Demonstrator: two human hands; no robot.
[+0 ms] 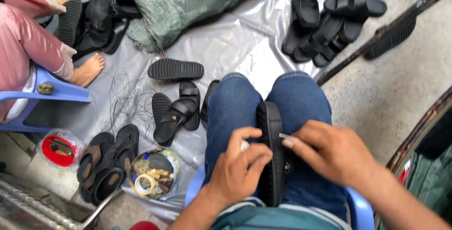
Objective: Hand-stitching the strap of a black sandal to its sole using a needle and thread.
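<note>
Left of our knees, on the grey plastic sheet, we see a red-lidded tub, a round tin of bits and loose black sandals. Between our knees a black sandal stands on edge, long axis pointing away from us. Our left hand curls around its side; our right hand pinches a thin metal tool against it.

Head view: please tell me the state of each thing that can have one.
Black sandal: on edge between the knees, held.
Left hand: grip closed on the sandal.
Right hand: pinching a small metal tool at the sandal's edge.
Round tin: open, full of small items.
Sandal on sheet: sole up.
</note>
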